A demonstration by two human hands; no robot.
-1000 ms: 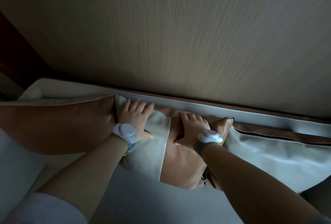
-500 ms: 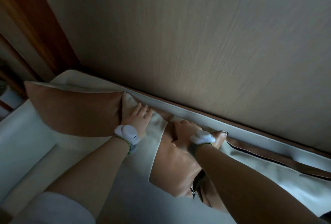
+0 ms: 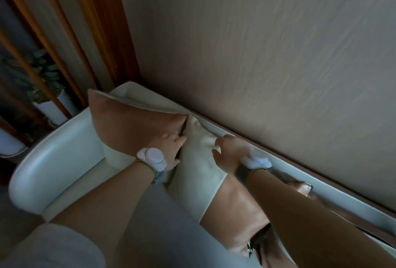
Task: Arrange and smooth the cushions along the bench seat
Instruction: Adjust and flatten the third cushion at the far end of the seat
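A tan cushion (image 3: pixel 132 124) leans against the bench back at the left end. Beside it lies a two-tone cushion, its cream half (image 3: pixel 199 171) uppermost and its tan half (image 3: pixel 233 214) lower. My left hand (image 3: pixel 171 148) is pushed into the gap between the two cushions, fingers partly hidden. My right hand (image 3: pixel 227 152) pinches the cream fabric near the top edge, bunching it. Both wrists carry white bands. The cream bench seat (image 3: pixel 162 220) runs along the wall.
The bench's rounded cream armrest (image 3: pixel 53 156) closes the left end. A beige wall panel (image 3: pixel 267 53) rises right behind the cushions. Wooden slats (image 3: pixel 64 21) and a potted plant (image 3: pixel 38 79) stand beyond the armrest. Another tan cushion edge (image 3: pixel 302 188) shows under my right forearm.
The view has swung left, revealing the armrest. My right hand shifted from the tan half onto the cream fabric and gripped it. My left hand slid from the cream cushion into the gap.
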